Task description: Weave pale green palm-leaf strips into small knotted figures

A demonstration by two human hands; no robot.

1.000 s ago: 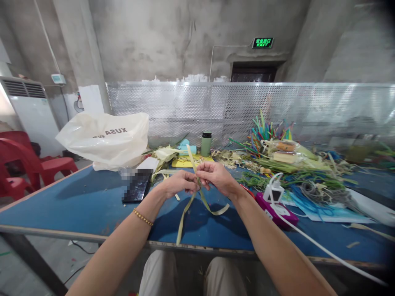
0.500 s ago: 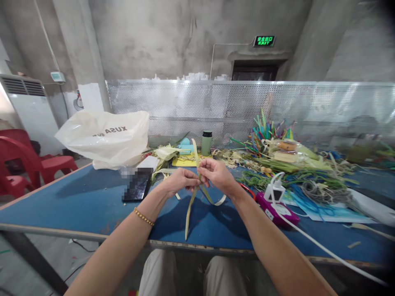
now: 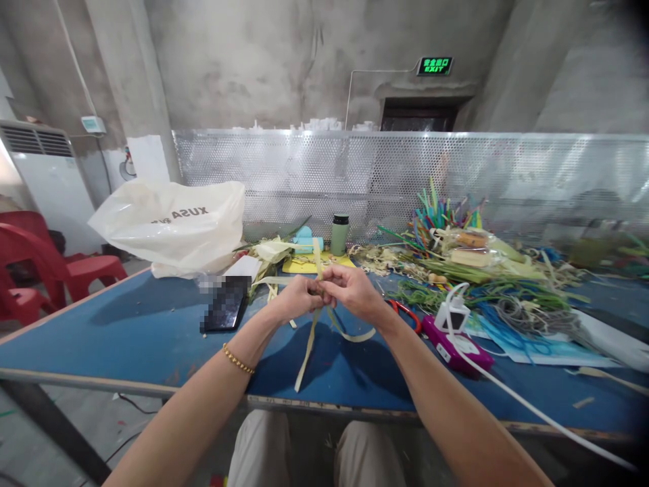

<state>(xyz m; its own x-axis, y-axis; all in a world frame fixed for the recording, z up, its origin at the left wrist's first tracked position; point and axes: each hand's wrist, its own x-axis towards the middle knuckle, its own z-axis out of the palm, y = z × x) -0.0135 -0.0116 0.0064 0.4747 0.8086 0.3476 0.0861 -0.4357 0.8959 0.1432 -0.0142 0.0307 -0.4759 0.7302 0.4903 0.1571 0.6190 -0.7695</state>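
My left hand (image 3: 298, 299) and my right hand (image 3: 349, 289) meet above the blue table, fingertips pinched together around crossing strips of pale green leaf. One leaf strip (image 3: 307, 355) hangs down toward the table's front edge, and another end stands up above my fingers. A curved strip (image 3: 357, 336) loops out to the right under my right hand. To the left, a further pale end runs out behind my left hand. The crossing point itself is hidden by my fingers. A gold bead bracelet (image 3: 238, 359) circles my left wrist.
A phone (image 3: 234, 308) and a white plastic bag (image 3: 187, 223) are on the left. Behind my hands stands a green bottle (image 3: 339, 235). Red-handled scissors (image 3: 407, 312), a purple power block (image 3: 449, 348) with a white cable, and heaps of leaf strips and cords (image 3: 507, 301) occupy the right.
My right hand has closed in against my left fingers. The upright strip end stands lower, and the hanging strip has swung slightly left.
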